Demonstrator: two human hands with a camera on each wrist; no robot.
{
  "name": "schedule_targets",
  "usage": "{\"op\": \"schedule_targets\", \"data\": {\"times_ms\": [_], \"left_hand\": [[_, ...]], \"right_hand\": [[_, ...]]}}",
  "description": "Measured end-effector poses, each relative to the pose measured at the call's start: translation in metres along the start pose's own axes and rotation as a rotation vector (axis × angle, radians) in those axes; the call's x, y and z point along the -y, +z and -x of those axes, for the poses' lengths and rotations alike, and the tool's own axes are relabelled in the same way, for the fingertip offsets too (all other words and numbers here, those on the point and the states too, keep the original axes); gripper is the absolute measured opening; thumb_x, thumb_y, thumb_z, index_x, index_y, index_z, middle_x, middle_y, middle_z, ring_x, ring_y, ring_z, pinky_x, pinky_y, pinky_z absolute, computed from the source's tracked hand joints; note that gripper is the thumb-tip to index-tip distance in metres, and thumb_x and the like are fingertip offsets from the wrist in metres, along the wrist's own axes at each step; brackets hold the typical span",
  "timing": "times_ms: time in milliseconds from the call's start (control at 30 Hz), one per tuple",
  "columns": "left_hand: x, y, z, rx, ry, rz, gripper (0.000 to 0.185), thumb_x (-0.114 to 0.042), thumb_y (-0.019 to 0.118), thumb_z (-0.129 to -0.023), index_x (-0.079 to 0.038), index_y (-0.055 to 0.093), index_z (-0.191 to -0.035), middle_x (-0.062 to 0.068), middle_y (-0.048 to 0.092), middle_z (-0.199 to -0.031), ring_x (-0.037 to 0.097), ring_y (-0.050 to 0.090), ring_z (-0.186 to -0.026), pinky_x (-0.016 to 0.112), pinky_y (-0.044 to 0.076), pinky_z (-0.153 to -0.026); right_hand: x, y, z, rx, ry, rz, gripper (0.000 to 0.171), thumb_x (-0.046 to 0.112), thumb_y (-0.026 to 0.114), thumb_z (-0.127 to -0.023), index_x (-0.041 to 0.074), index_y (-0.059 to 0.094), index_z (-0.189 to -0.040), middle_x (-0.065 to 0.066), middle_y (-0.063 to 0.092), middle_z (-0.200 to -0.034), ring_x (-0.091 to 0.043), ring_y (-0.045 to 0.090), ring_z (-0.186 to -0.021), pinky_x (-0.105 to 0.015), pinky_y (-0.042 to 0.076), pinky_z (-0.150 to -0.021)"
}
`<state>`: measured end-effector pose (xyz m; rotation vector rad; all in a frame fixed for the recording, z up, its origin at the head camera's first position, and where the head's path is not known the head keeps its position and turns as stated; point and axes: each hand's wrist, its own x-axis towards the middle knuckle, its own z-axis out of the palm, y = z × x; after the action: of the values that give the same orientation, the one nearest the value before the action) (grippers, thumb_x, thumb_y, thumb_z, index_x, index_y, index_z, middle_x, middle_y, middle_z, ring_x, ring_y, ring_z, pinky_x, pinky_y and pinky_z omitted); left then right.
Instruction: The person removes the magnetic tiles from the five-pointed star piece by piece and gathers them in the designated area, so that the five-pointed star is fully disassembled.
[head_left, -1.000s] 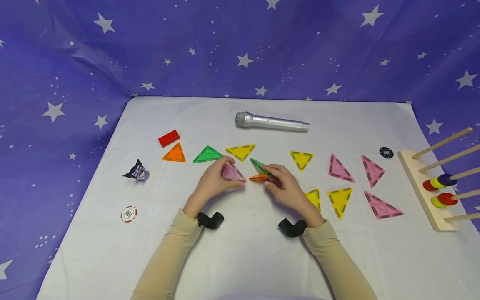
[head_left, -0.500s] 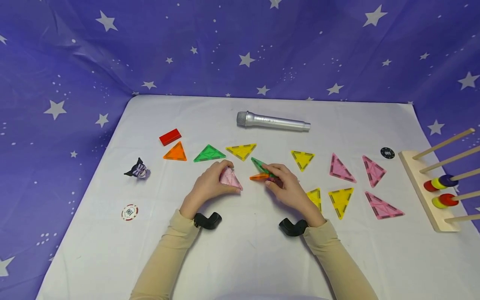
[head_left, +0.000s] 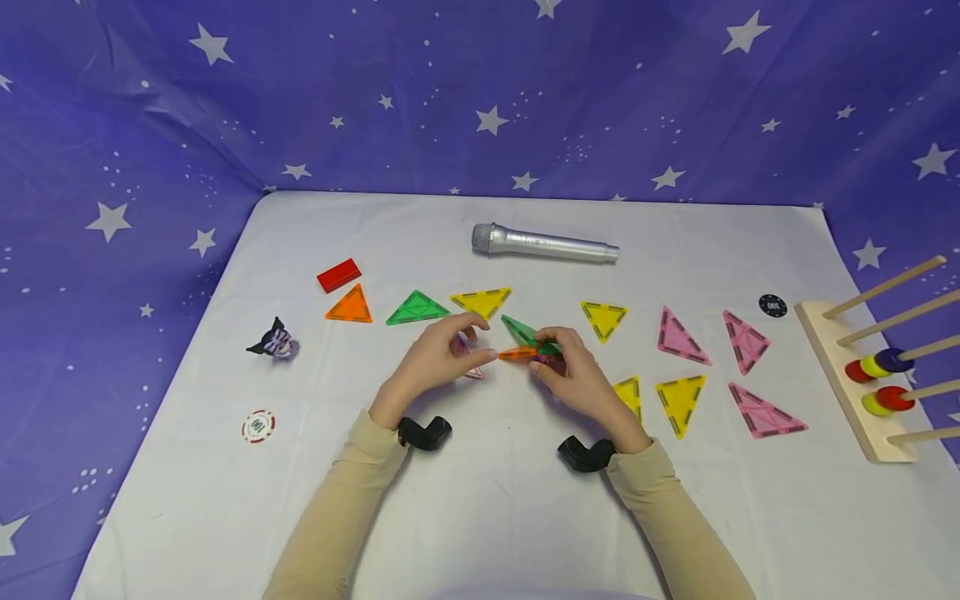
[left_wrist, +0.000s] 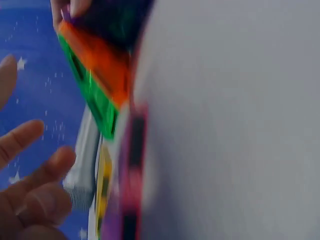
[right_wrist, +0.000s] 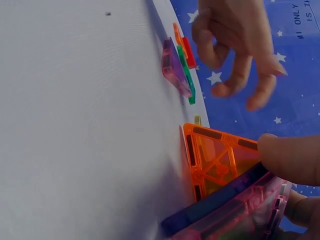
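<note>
Head view shows the right hand (head_left: 577, 379) pinching a small cluster of joined tiles: one green tile (head_left: 519, 331), one orange tile (head_left: 516, 354) and a pink one seen from the right wrist. The left hand (head_left: 435, 360) hovers just left of that cluster with fingers spread and loose, holding nothing; one pink tile (head_left: 471, 371) lies flat beneath its fingers.

Counted loose on the surface: beyond the left hand lie one orange triangle (head_left: 348, 307), one green triangle (head_left: 417, 308) and one yellow triangle (head_left: 481, 302). To the right of the right hand lie three more yellow triangles (head_left: 603, 319) and three pink triangles (head_left: 679, 337). One silver microphone (head_left: 543, 242) lies beyond both hands. One red block (head_left: 338, 275), one cat figure (head_left: 274, 342) and one red-and-white chip (head_left: 257, 427) sit to the left; one black chip (head_left: 772, 305) and one wooden peg rack (head_left: 847, 375) with coloured rings sit far right.

Everything rests on a white tablecloth (head_left: 487, 517), backed by a purple cloth with white stars (head_left: 480, 92).

Both chips bear the number 100.
</note>
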<state>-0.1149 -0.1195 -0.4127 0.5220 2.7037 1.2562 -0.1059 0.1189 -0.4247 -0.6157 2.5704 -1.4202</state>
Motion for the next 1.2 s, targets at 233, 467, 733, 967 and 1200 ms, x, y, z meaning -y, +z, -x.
{"op": "schedule_targets", "data": {"times_ms": [233,467,733,967,1200], "left_hand": [[-0.017,0.021,-0.028,0.1,0.036,0.057,0.029,-0.036,0.059,-0.087,-0.016,0.061,-0.109,-0.004,0.064,-0.087,0.01,0.05,-0.048,0.042,0.045,-0.062],[-0.024,0.036,-0.043,0.128,-0.031,0.072,0.027,-0.042,0.054,-0.089,-0.02,0.065,-0.101,-0.005,0.063,-0.091,0.013,0.057,-0.078,0.028,0.045,-0.06],[-0.024,0.042,-0.047,0.057,-0.081,0.077,0.027,-0.045,0.056,-0.086,-0.02,0.065,-0.094,-0.004,0.061,-0.086,0.012,0.056,-0.074,0.027,0.044,-0.061],[-0.02,0.046,-0.046,0.0,-0.076,0.187,0.024,-0.035,0.065,-0.082,-0.014,0.064,-0.094,-0.004,0.062,-0.085,0.012,0.056,-0.083,0.026,0.045,-0.064],[-0.017,0.048,-0.043,-0.038,-0.1,0.285,0.027,-0.03,0.07,-0.079,-0.01,0.065,-0.096,-0.003,0.063,-0.089,0.011,0.058,-0.091,0.029,0.044,-0.077]], "right_hand": [[-0.003,-0.005,0.0,0.0,0.052,-0.015,0.038,0.022,0.067,-0.083,0.004,0.048,-0.111,-0.015,0.045,-0.113,-0.026,0.048,-0.097,-0.041,0.04,-0.083],[-0.003,-0.008,0.0,0.002,0.144,-0.023,0.045,0.033,0.069,-0.079,0.004,0.051,-0.108,-0.015,0.045,-0.11,-0.026,0.048,-0.089,-0.037,0.041,-0.074],[-0.004,-0.009,-0.001,-0.007,0.161,-0.011,0.046,0.034,0.071,-0.078,0.005,0.053,-0.108,-0.014,0.048,-0.108,-0.026,0.047,-0.089,-0.037,0.039,-0.074],[-0.002,-0.008,-0.001,0.003,0.14,-0.017,0.043,0.032,0.071,-0.078,0.006,0.053,-0.107,-0.013,0.048,-0.107,-0.025,0.048,-0.087,-0.036,0.039,-0.074],[-0.003,-0.008,-0.001,0.005,0.129,-0.017,0.042,0.032,0.07,-0.079,0.006,0.053,-0.107,-0.013,0.048,-0.105,-0.025,0.048,-0.086,-0.036,0.039,-0.072]]}}
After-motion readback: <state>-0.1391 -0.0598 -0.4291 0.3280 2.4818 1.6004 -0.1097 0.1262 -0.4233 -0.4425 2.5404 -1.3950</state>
